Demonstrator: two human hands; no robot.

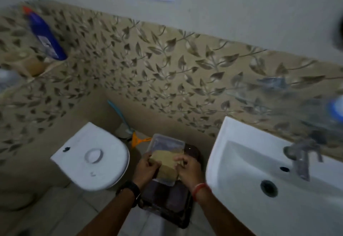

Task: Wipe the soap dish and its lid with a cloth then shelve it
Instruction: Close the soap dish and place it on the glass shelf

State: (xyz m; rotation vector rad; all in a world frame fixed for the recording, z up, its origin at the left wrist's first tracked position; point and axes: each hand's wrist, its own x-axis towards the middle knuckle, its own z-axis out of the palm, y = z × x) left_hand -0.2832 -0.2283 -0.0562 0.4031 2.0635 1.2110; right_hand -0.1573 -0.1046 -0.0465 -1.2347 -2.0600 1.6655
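A clear rectangular plastic lid (165, 148) is gripped by the left hand (147, 169), while a tan folded cloth (165, 165) is pinched against it by the right hand (189, 170), between white toilet cistern (89, 156) and white sink (259, 170).

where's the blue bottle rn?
Head view, upper left: the blue bottle with an orange cap stands on the leaf-patterned tiled ledge, above and left of the toilet cistern, far from both hands.
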